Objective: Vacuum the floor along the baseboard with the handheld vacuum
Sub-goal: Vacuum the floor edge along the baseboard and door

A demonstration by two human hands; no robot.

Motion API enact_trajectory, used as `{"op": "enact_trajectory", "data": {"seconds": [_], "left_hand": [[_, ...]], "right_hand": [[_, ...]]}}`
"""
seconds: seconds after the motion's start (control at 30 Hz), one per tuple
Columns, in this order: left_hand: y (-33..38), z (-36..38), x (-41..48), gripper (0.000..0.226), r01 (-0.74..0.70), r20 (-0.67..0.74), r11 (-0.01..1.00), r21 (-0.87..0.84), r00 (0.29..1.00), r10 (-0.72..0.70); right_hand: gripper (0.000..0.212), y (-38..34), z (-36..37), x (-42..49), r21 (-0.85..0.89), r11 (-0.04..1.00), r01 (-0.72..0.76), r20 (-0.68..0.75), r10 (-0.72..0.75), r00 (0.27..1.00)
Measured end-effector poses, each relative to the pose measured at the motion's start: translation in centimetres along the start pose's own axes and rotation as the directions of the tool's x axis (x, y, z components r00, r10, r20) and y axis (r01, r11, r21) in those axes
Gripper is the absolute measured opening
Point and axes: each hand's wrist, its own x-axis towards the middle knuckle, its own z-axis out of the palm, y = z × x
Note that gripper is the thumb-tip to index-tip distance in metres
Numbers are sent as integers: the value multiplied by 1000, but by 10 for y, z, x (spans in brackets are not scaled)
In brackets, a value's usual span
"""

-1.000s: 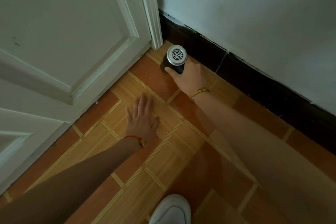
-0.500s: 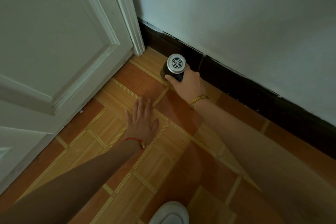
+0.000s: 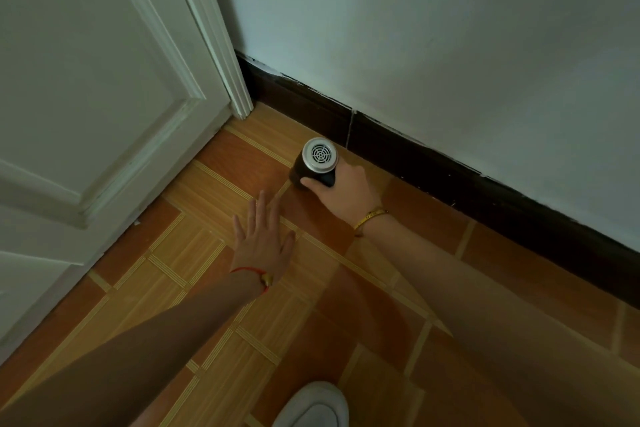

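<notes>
My right hand (image 3: pixel 348 194) grips the handheld vacuum (image 3: pixel 317 163), a short black cylinder with a silver grilled end cap facing up at me. Its lower end points down at the floor and is hidden. The vacuum stands close beside the dark baseboard (image 3: pixel 433 166) that runs along the foot of the pale wall. My left hand (image 3: pixel 264 239) lies flat on the orange tiled floor (image 3: pixel 194 253), fingers straight and spread, a short way in front of the vacuum.
A white panelled door (image 3: pixel 86 97) and its frame (image 3: pixel 221 55) fill the left side and meet the baseboard in the corner. The toe of a white shoe (image 3: pixel 313 406) shows at the bottom edge. Floor tiles stretch to the right along the wall.
The vacuum and my right hand have moved rightward along the baseboard, away from the door-frame corner. My left hand has stayed flat on the floor.
</notes>
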Motion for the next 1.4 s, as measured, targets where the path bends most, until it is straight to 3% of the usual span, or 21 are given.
{"op": "enact_trajectory", "data": {"seconds": [0.23, 0.6, 0.97, 1.4], "left_hand": [[10, 2, -3, 70, -30, 3, 999, 11, 1000, 30], [30, 10, -7, 72, -79, 35, 997, 20, 996, 79], [50, 17, -12, 73, -134, 84, 989, 63, 988, 128], [75, 24, -20, 71, -261, 77, 960, 97, 964, 254]], "right_hand": [[70, 26, -22, -17, -67, 994, -82, -154, 71, 986], [70, 42, -30, -56, -58, 984, -166, -49, 163, 985], [76, 72, -65, -73, -114, 944, -310, -239, 277, 931], [73, 95, -66, -115, -20, 962, -272, -172, 265, 949]]}}
